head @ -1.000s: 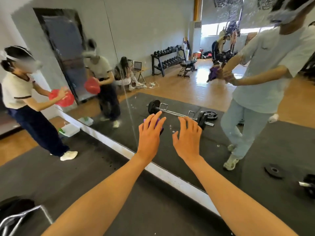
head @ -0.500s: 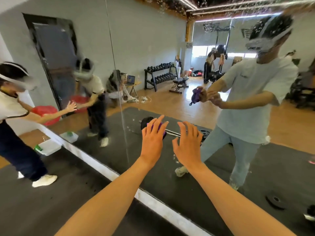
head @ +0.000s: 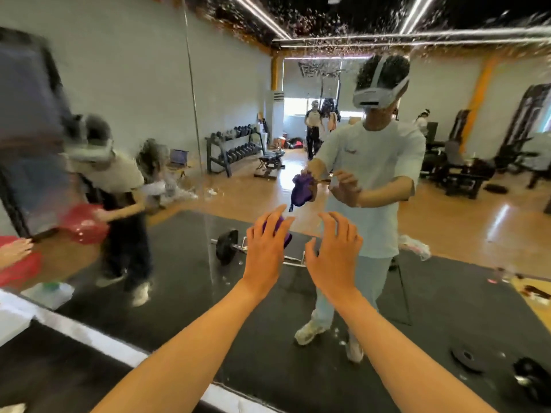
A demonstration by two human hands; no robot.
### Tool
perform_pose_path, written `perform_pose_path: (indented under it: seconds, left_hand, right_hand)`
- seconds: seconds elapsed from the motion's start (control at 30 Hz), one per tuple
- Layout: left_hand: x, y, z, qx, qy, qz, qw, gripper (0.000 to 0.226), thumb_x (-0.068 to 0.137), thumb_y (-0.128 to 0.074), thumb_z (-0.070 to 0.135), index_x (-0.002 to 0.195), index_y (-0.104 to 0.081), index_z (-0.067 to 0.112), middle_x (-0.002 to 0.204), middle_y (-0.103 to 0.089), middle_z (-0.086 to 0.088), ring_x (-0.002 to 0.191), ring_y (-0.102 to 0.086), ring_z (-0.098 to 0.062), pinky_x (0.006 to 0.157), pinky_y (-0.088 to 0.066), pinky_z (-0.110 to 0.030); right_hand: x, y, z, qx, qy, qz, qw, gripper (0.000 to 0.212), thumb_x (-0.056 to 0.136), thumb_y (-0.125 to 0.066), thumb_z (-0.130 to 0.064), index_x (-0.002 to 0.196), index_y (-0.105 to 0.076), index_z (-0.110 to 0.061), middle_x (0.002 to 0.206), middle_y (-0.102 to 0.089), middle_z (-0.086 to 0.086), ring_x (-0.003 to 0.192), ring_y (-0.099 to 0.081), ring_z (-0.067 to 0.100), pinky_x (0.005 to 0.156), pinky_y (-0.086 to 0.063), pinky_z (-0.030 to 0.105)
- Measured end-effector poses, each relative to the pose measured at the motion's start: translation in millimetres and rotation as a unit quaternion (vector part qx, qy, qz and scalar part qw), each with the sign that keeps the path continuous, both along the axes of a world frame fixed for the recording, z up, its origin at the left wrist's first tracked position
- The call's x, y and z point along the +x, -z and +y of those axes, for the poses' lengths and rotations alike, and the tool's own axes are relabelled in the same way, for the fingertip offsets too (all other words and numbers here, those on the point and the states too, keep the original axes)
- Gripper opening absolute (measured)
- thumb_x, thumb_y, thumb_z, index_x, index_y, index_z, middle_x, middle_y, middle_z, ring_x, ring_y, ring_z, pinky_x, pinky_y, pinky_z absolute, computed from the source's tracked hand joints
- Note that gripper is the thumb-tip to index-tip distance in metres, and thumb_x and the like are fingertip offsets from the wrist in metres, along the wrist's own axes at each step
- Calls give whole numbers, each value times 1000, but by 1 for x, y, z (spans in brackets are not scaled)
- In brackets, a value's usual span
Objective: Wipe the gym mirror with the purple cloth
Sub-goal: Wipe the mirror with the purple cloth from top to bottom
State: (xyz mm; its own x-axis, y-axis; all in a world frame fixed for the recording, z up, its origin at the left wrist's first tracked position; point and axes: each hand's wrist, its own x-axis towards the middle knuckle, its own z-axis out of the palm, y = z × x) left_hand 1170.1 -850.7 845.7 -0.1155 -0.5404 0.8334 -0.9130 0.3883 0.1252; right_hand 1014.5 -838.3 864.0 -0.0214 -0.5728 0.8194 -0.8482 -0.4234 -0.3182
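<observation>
left hand (head: 266, 245) held purple cloth (head: 285, 238) | right hand (head: 335, 253) grip wide, empty | mirror (head: 328, 22) droplets unwiped at 12 o'clock | wiping barely started

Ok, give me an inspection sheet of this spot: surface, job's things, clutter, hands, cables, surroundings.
Surface: gym mirror, glass speckled with droplets across the top; white strip along its base.
Job's things: purple cloth behind the left hand's fingers; whether it touches the glass cannot be told.
Clutter: white tub on the floor at the mirror's base, left.
Hands: left hand raised, holds the cloth; right hand raised beside it, fingers spread and loosely bent, holding nothing.
Cables: nothing seen.
Surroundings: another person's hand on a red cloth at left; reflected barbell, dumbbell rack and other people behind.
</observation>
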Motion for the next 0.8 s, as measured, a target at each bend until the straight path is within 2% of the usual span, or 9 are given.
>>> perform_pose_path:
  seconds: [0.1,0.17,0.3,0.4,0.57,0.63,0.7,0.77,0.8]
  left_hand:
    - [25,-19,-22,-26,-4,9,1000,79,75,-79,-11,143,-52,17,157,-49,-12,137,-42,-32,90,-50,-47]
    - [35,-33,-35,-55,-2,0,999,67,83,-72,-5,143,-50,16,154,-52,-14,135,-43,-33,92,-48,-45]
    - [50,-69,-55,-100,-9,-9,995,61,88,-76,3,141,-49,17,154,-47,-10,135,-44,-34,99,-49,-46]
    - [66,-95,-72,-106,-23,15,994,43,99,-53,9,141,-54,15,154,-50,-13,136,-43,-36,100,-51,-51]
    - [94,-137,-99,-134,-15,21,991,43,97,-55,9,140,-59,9,150,-54,-17,134,-45,-38,104,-51,-53]
    - [107,-152,-111,-149,12,30,988,48,94,-66,6,141,-57,9,150,-53,-18,133,-48,-39,104,-51,-53]
    - [120,-166,-123,-156,31,46,986,62,86,-79,1,143,-55,9,151,-51,-17,136,-42,-36,107,-49,-53]
    - [132,-184,-127,-151,64,48,985,67,87,-81,3,147,-53,10,154,-46,-13,141,-35,-31,115,-43,-49]
    - [138,-194,-129,-146,81,51,985,60,93,-76,10,149,-53,13,153,-46,-6,142,-35,-24,119,-40,-42]
  right_hand:
    - [25,-13,-17,-24,-11,5,1000,55,82,-73,-11,133,-54,-16,136,-52,6,124,-46,29,98,-41,49]
    - [36,-19,-28,-36,-20,1,999,56,81,-74,-10,133,-54,-16,136,-53,6,124,-47,30,97,-41,49]
    - [55,-36,-43,-74,-38,-4,997,56,79,-68,-14,133,-51,-18,135,-53,7,122,-47,30,97,-39,49]
    - [69,-52,-52,-96,-30,-4,995,55,77,-63,-17,131,-51,-19,132,-51,5,120,-46,28,94,-41,50]
    - [90,-76,-73,-121,-7,16,993,62,73,-78,-8,130,-56,-16,131,-56,9,123,-46,29,97,-43,52]
    - [100,-88,-81,-126,15,28,992,64,73,-79,-10,131,-54,-17,131,-56,10,123,-46,31,98,-41,53]
    - [113,-102,-88,-126,34,30,991,60,75,-77,-11,131,-55,-17,130,-55,10,122,-47,32,97,-40,52]
    - [128,-117,-95,-122,54,27,991,57,75,-77,-11,129,-58,-15,130,-55,9,122,-47,33,96,-40,52]
    - [135,-125,-98,-123,65,27,990,56,75,-76,-11,128,-59,-14,130,-55,10,122,-47,34,96,-40,52]
